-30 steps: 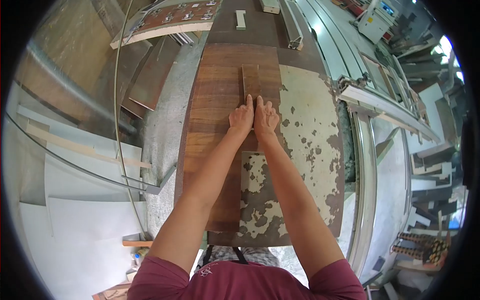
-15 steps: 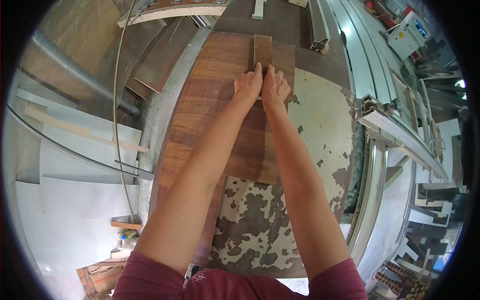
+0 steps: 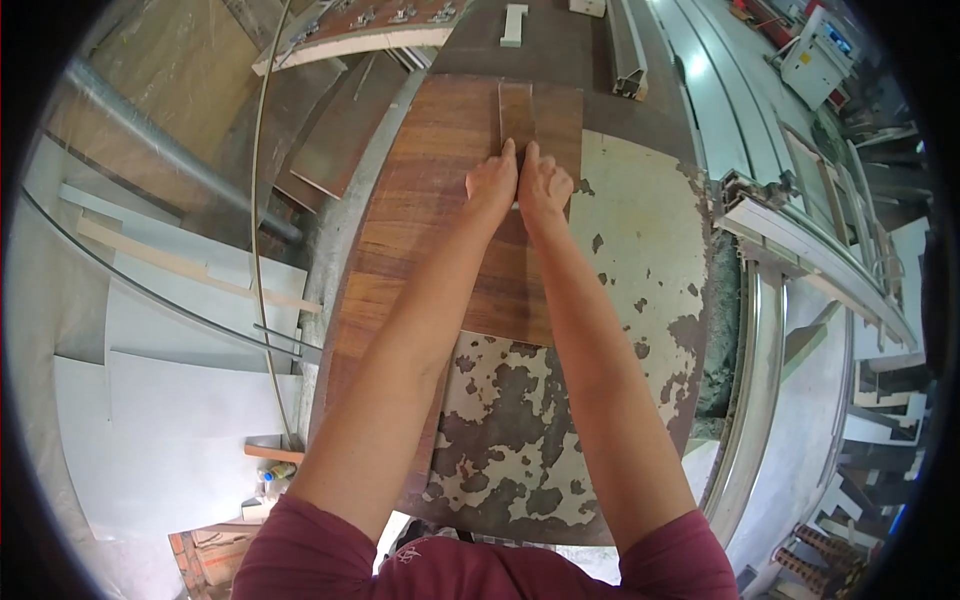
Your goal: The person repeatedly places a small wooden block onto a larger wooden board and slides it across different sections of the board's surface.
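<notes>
A brown wood-grain panel [image 3: 420, 200] lies on the worn table. On it, a narrow wooden strip [image 3: 516, 112] runs lengthwise away from me. My left hand [image 3: 490, 185] is closed at the left side of the strip's near part, its thumb pointing forward. Close beside it, my right hand [image 3: 545, 187] is closed at the strip's right side, thumb forward too. The hands almost touch. Their curled fingers hide the grip underneath. A pale end edge shows just below the hands.
The worn tabletop [image 3: 640, 240] has patchy, peeling paint. At its far end lie a pale bar [image 3: 514, 25] and an aluminium profile [image 3: 628, 60]. Metal rails [image 3: 755, 370] run along the right. White sheets [image 3: 180, 430] and a thin bent strip [image 3: 257, 200] are at the left.
The camera view has shifted slightly, so the surroundings sit a little differently. Both hands keep nearly the same place on the strip and panel.
</notes>
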The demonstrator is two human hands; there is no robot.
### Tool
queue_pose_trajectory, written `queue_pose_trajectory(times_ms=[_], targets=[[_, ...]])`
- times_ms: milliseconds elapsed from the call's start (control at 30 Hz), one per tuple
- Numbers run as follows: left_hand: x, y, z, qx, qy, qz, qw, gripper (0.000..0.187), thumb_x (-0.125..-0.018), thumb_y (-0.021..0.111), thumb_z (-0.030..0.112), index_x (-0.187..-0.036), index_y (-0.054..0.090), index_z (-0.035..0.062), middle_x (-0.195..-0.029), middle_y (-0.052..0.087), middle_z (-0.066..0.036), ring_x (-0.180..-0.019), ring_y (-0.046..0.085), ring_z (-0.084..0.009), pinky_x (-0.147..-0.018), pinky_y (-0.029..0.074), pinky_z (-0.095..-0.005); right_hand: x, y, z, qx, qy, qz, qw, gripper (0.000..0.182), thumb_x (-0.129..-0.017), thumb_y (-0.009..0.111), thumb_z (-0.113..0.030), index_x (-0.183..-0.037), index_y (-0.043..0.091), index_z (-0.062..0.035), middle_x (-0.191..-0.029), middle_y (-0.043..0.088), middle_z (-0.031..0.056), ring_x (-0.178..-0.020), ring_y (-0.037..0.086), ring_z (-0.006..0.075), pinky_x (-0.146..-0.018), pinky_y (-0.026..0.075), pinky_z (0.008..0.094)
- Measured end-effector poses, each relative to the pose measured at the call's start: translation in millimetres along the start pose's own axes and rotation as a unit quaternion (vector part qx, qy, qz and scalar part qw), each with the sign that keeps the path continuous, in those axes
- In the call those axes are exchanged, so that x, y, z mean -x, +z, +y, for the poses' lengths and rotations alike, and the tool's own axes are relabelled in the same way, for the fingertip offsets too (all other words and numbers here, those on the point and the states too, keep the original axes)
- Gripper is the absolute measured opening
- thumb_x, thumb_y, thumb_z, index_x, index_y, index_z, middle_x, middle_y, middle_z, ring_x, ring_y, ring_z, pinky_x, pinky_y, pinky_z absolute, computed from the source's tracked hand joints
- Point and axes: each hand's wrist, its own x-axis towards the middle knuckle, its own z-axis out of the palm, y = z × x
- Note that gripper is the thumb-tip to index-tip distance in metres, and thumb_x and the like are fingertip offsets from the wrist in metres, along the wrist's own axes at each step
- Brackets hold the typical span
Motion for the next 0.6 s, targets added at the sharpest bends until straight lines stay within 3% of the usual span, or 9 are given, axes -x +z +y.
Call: queue_pose_trajectory(times_ms=[100,300,500,600], targets=[[44,-4,1,-0.062,0.043,0.015,0.997,0.044,-0.084,0.037,0.011,-0.127,0.031,0.0054,-0.088,0.061,-0.018,-0.081,0.060,-0.0316,-0.067,0.049,-0.0409,37,-18,-2,0.006,0.014,-0.018,1.000,0.013,-0.081,0.048,-0.016,-0.094,0.049,-0.0109,-0.080,0.059,0.0103,-0.072,0.062,0.0261,-0.058,0.050,0.0345],[140,-16,-3,-0.051,0.023,-0.018,0.998,0.047,-0.084,0.038,0.013,-0.129,0.028,0.0060,-0.088,0.061,-0.017,-0.079,0.061,-0.0297,-0.066,0.050,-0.0387,131,-55,-7,0.011,0.013,-0.030,0.999,0.028,-0.081,0.050,-0.015,-0.108,0.046,-0.0119,-0.080,0.059,0.0112,-0.072,0.062,0.0273,-0.058,0.050,0.0348],[209,-19,-8,-0.022,0.046,-0.033,0.998,0.049,-0.084,0.038,0.013,-0.130,0.026,0.0051,-0.092,0.060,-0.018,-0.080,0.061,-0.0284,-0.066,0.051,-0.0369,198,-80,-12,0.057,0.043,-0.066,0.995,0.030,-0.081,0.050,-0.014,-0.111,0.045,-0.0137,-0.082,0.059,0.0114,-0.074,0.062,0.0257,-0.058,0.050,0.0330],[233,-18,-9,-0.010,0.052,-0.031,0.998,0.050,-0.083,0.038,0.010,-0.131,0.026,0.0053,-0.088,0.060,-0.019,-0.077,0.061,-0.0309,-0.065,0.051,-0.0392,224,-86,-12,0.069,0.040,-0.036,0.996,0.029,-0.080,0.050,-0.014,-0.109,0.045,-0.0136,-0.081,0.060,0.0109,-0.072,0.063,0.0249,-0.056,0.050,0.0325]])
